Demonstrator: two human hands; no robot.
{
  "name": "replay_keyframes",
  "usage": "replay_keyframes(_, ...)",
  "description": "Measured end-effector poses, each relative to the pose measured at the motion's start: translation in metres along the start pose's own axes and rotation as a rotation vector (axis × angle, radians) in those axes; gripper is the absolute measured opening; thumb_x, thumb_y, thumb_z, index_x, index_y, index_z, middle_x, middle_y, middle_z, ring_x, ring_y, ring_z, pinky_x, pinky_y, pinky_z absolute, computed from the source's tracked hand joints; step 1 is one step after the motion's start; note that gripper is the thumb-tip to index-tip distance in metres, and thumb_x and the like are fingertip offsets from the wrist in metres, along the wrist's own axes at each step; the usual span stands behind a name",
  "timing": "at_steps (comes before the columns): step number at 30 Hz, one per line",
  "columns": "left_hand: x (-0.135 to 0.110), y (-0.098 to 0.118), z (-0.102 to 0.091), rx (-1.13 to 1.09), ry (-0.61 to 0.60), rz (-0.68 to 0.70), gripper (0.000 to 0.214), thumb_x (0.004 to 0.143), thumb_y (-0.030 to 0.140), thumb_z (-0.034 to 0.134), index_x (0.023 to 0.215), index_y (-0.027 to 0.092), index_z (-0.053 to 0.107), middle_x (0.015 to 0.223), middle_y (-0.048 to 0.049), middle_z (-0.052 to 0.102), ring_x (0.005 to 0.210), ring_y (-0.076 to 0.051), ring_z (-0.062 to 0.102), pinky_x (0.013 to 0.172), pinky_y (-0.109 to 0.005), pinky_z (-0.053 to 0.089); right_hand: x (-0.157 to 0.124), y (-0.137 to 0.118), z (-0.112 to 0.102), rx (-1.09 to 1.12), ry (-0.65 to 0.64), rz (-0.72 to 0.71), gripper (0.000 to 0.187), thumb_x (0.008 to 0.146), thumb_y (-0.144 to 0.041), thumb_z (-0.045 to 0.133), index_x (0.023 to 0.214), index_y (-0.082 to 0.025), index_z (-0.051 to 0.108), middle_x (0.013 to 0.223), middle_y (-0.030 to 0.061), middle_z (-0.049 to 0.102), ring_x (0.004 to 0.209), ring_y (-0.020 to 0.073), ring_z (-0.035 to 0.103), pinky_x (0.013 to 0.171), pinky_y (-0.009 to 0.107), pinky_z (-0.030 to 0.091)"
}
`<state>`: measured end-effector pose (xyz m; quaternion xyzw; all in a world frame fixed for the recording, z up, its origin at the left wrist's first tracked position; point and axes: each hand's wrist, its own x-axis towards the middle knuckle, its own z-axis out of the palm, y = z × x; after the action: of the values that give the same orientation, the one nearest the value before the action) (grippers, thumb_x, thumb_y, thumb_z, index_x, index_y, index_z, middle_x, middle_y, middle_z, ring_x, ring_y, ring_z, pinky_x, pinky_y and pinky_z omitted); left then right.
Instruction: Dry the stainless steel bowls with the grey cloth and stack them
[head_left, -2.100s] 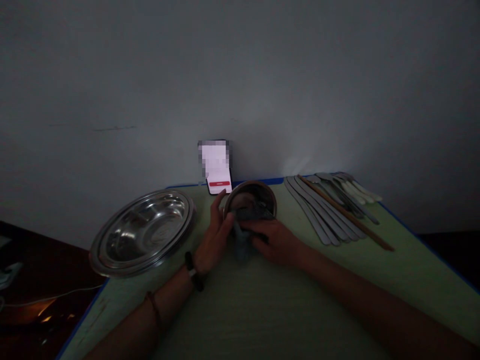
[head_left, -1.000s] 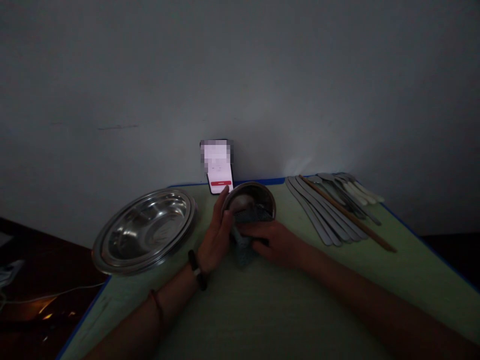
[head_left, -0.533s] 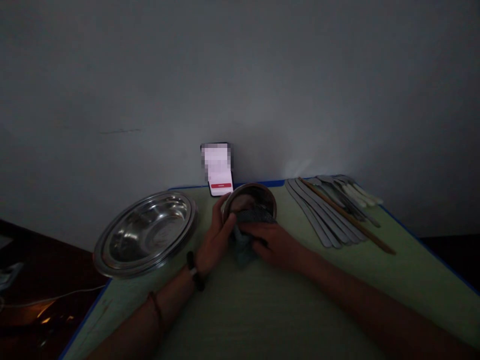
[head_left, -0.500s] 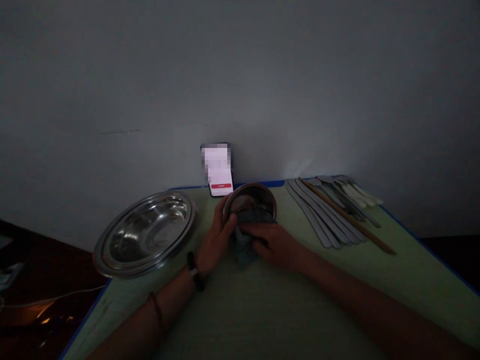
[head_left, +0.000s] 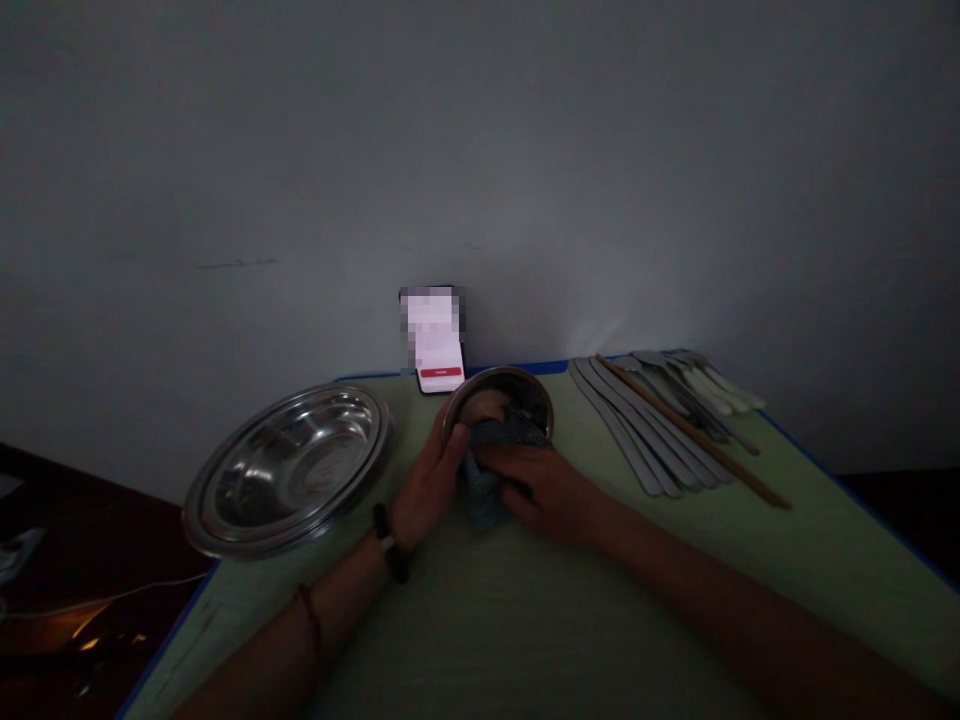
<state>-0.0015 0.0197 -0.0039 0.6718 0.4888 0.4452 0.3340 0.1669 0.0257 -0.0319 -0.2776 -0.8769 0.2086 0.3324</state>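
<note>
A small steel bowl point(head_left: 517, 385) sits tilted toward me at the middle of the green table point(head_left: 525, 620). My left hand point(head_left: 429, 488) wraps round its left rim. My right hand point(head_left: 547, 485) presses a grey cloth point(head_left: 486, 495) over the bowl's near rim, fingers closed on the fabric. Part of the cloth hangs down in front of the bowl between my two hands. The scene is dim.
A large steel basin point(head_left: 289, 465) stands at the left. A lit phone point(head_left: 436, 340) leans on the wall behind the bowl. A row of several knives, spoons and a wooden stick point(head_left: 667, 425) lies at the back right. The table's blue edge point(head_left: 169, 640) runs left.
My hands stay on the bowl and cloth with small shifts; the left fingers have slid slightly along the rim and the cloth has been reworked a little.
</note>
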Motion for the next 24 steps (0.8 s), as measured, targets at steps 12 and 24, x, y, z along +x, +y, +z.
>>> replay_keyframes(12, 0.0, -0.0006, 0.0, -0.014, 0.012, -0.014, 0.048, 0.094, 0.04, 0.032, 0.139, 0.021, 0.034, 0.147, -0.0045, 0.039, 0.137, -0.018, 0.032, 0.116, -0.036, 0.018, 0.0001, 0.002, 0.0006, -0.013, -0.001, -0.023, 0.046, 0.078, -0.01, 0.045, 0.123, -0.012, 0.057, 0.126, 0.0125, 0.06, 0.118, 0.0202, 0.056, 0.103, 0.041, 0.042)
replay_keyframes(24, 0.0001, -0.0002, -0.0007, -0.021, -0.01, 0.024, 0.048, 0.095, 0.04, 0.031, 0.139, 0.02, 0.033, 0.144, -0.0052, 0.042, 0.135, -0.018, 0.035, 0.115, -0.034, 0.021, 0.0012, 0.0019, -0.0036, -0.1, -0.028, -0.035, 0.042, 0.079, -0.012, 0.047, 0.119, -0.012, 0.06, 0.121, 0.0112, 0.064, 0.113, 0.0207, 0.058, 0.1, 0.039, 0.044)
